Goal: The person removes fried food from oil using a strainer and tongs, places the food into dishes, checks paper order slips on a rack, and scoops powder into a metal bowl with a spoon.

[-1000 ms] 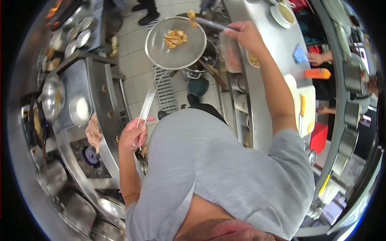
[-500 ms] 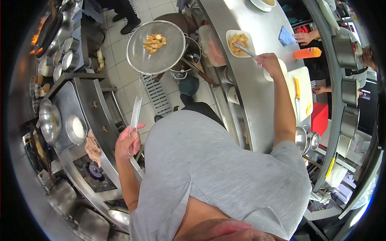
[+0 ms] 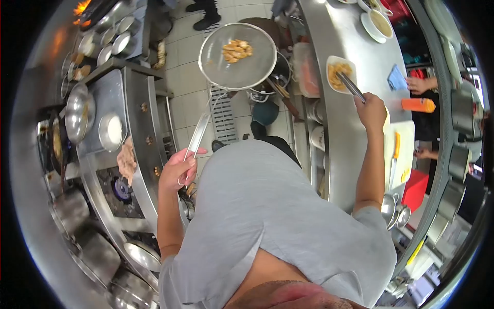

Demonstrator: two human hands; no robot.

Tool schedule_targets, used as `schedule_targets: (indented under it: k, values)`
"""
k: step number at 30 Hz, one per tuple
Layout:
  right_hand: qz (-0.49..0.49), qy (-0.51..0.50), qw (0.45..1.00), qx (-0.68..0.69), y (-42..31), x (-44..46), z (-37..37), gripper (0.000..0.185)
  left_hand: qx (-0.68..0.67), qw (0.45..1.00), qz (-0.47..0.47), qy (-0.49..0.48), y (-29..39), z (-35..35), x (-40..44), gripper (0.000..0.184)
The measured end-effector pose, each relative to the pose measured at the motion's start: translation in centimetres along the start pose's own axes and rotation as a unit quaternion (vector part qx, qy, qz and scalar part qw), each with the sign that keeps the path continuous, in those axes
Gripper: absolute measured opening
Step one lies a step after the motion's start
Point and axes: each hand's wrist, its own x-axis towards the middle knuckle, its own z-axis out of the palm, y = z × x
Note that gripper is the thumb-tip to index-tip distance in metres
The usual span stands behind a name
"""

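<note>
My left hand (image 3: 178,170) is closed around the handle of a large round mesh strainer (image 3: 216,64), held out over the floor. Browned pieces of food, perhaps chicken (image 3: 237,51), lie in a small heap on its mesh. In my right hand (image 3: 371,110) is a pair of metal tongs (image 3: 351,85). Their tips reach into a squarish white bowl (image 3: 332,78) on the steel counter, touching or just above the similar food (image 3: 339,71) inside. The tips' exact grip on the food cannot be made out.
A cutting board (image 3: 403,135) with a yellow-handled knife (image 3: 395,147) lies on the counter (image 3: 342,165), near an orange bottle (image 3: 418,105) and blue cloth (image 3: 397,78). Another person's hand (image 3: 419,85) rests across the counter. On my left is the stove (image 3: 121,193), with a white-filled pot (image 3: 110,132).
The view has shifted, so everything appears further right. The tongs still reach into the white bowl, now at a steeper slant. The strainer still carries its food.
</note>
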Motion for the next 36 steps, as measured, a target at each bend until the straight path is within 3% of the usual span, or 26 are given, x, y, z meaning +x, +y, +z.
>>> schedule_targets:
  k: [1, 4, 8, 16, 19, 26, 34, 36]
  values:
    - [-0.008, -0.003, 0.999, 0.042, -1.2, 0.1, -0.8, 0.033, 0.016, 1.000, -0.002, 0.001, 0.3, 0.3, -0.1, 0.039]
    - [-0.155, 0.000, 0.972, 0.177, -5.9, 2.0, -0.4, 0.033, 0.018, 1.000, 0.002, 0.003, -0.3, -0.1, -0.4, 0.038]
    - [-0.272, -0.046, 0.949, 0.149, -13.3, 7.2, 1.8, 0.034, 0.032, 0.999, -0.010, -0.006, -0.3, -0.3, -1.1, 0.037]
    - [-0.320, -0.111, 0.920, 0.199, -22.1, 11.1, 4.1, 0.033, 0.026, 0.999, 0.005, 0.023, -0.8, -0.9, -3.3, 0.037]
    - [-0.314, -0.127, 0.916, 0.216, -23.0, 11.3, 4.5, 0.035, 0.039, 0.997, 0.013, 0.060, -1.0, -0.8, -3.5, 0.038]
    - [-0.328, -0.121, 0.926, 0.145, -24.5, 11.2, 4.0, 0.039, 0.020, 0.999, 0.019, 0.038, -0.6, -1.4, -3.5, 0.038]
    - [-0.347, -0.098, 0.902, 0.238, -24.4, 12.1, 6.5, 0.034, -0.008, 0.998, -0.003, 0.060, -0.7, -1.7, -3.1, 0.039]
    - [-0.304, -0.086, 0.911, 0.265, -22.7, 11.1, 5.2, 0.033, 0.003, 0.999, -0.001, 0.043, -1.5, -2.9, -2.5, 0.041]
